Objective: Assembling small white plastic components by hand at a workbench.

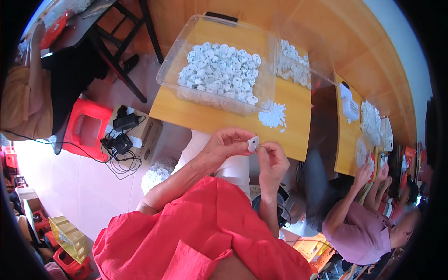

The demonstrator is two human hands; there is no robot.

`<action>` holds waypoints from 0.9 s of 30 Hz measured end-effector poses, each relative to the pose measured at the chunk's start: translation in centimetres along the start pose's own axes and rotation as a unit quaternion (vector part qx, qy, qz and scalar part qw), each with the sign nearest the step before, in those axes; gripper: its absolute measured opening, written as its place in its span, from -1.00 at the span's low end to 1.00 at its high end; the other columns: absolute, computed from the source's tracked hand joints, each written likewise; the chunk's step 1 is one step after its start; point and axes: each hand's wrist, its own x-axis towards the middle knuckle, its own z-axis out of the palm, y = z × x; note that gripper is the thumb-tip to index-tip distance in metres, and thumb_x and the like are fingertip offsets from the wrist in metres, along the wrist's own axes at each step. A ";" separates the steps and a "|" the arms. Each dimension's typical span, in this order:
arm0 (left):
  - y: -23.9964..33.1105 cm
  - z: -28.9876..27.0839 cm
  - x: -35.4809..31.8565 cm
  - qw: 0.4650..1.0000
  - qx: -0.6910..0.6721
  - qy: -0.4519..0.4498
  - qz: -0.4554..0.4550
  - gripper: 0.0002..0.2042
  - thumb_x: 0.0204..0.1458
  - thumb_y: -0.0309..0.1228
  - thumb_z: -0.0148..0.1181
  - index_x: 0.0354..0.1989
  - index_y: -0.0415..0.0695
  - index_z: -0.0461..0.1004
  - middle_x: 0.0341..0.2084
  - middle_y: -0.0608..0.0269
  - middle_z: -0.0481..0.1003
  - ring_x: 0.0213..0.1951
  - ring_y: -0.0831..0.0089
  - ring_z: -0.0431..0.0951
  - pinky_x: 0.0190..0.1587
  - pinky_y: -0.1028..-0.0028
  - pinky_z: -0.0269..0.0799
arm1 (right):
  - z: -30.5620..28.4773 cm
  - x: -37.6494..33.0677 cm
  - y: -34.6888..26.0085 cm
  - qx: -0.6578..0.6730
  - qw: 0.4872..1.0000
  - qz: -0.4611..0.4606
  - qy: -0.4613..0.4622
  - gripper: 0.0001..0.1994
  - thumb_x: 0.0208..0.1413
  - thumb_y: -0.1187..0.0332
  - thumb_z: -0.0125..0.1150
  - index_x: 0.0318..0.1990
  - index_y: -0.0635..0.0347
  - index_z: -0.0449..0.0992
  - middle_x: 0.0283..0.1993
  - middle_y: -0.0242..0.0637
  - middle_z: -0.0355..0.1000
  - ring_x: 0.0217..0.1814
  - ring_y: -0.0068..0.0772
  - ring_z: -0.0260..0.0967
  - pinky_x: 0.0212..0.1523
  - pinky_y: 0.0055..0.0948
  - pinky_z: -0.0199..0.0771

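My left hand (223, 145) pinches a small round white plastic part (253, 143) between thumb and fingers, in front of the table's near edge. Close against the part's right side is my right hand (273, 161), its thumb and forefinger pressed together; whatever they hold is too small to make out. Beyond my hands a clear plastic bin (172, 77) stands on the yellow table (291, 140), heaped with similar white round parts (219, 70). A loose pile of small white pieces (273, 115) lies on the tabletop right of the bin.
More white parts (293, 65) lie at the table's far right. A red stool (86, 128) and a cardboard box with black power adapters (125, 122) stand at left. A co-worker (359, 228) sits at right by another table (343, 135); another person (28, 102) is at far left.
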 end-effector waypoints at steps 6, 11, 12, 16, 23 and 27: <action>2.9 0.1 1.8 0.998 0.010 -0.017 -0.057 -0.76 -0.04 -0.52 0.13 -0.16 -0.21 0.42 -0.28 0.24 0.47 -0.27 0.48 0.51 -0.17 0.51 0.47 | -2.7 1.3 7.3 0.014 0.988 0.062 0.140 -0.90 0.07 0.46 0.01 -0.34 0.31 0.42 -0.51 -0.41 0.32 -0.44 -0.68 0.23 -0.41 -0.65 0.24; 7.9 2.1 6.5 0.984 0.165 -0.042 -0.050 -0.76 -0.04 -0.48 0.14 -0.16 -0.21 0.41 -0.28 0.24 0.46 -0.25 0.50 0.49 -0.13 0.50 0.43 | -4.2 1.1 13.7 -0.187 0.969 0.038 0.159 -0.88 0.06 0.44 0.03 -0.37 0.32 0.43 -0.46 -0.17 0.39 -0.45 -0.35 0.32 -0.42 -0.42 0.31; 8.5 2.8 8.3 0.981 0.182 -0.055 -0.040 -0.76 -0.04 -0.48 0.14 -0.16 -0.22 0.40 -0.28 0.23 0.46 -0.24 0.49 0.49 -0.11 0.49 0.43 | -4.3 0.9 14.6 -0.211 0.963 0.025 0.167 -0.88 0.05 0.44 0.04 -0.37 0.32 0.44 -0.46 -0.11 0.40 -0.46 -0.23 0.34 -0.42 -0.34 0.32; 8.8 3.7 18.2 0.983 0.166 -0.061 -0.049 -0.78 -0.02 -0.50 0.11 -0.18 -0.28 0.38 -0.26 0.13 0.44 -0.21 0.37 0.49 -0.07 0.45 0.44 | -3.8 0.9 16.1 -0.267 0.946 -0.061 0.175 -0.90 0.03 0.45 0.04 -0.37 0.31 0.44 -0.44 -0.10 0.40 -0.44 -0.12 0.34 -0.42 -0.30 0.33; 11.1 5.6 31.2 0.982 0.182 0.004 0.055 -0.72 -0.07 -0.61 0.09 -0.15 -0.46 0.30 -0.32 -0.06 0.44 -0.32 0.22 0.54 -0.28 0.49 0.55 | -3.2 1.7 17.0 -0.289 0.931 -0.096 0.201 -0.91 0.01 0.47 0.06 -0.36 0.32 0.42 -0.46 -0.10 0.36 -0.45 -0.08 0.31 -0.45 -0.27 0.31; 12.6 4.1 29.2 0.975 0.205 -0.001 0.084 -0.83 -0.05 -0.56 0.10 -0.31 -0.43 0.41 -0.41 0.01 0.47 -0.37 0.31 0.56 -0.36 0.52 0.54 | -3.4 1.8 16.8 -0.303 0.922 -0.124 0.205 -0.92 0.01 0.49 0.06 -0.35 0.31 0.42 -0.48 -0.10 0.35 -0.46 -0.08 0.30 -0.47 -0.25 0.28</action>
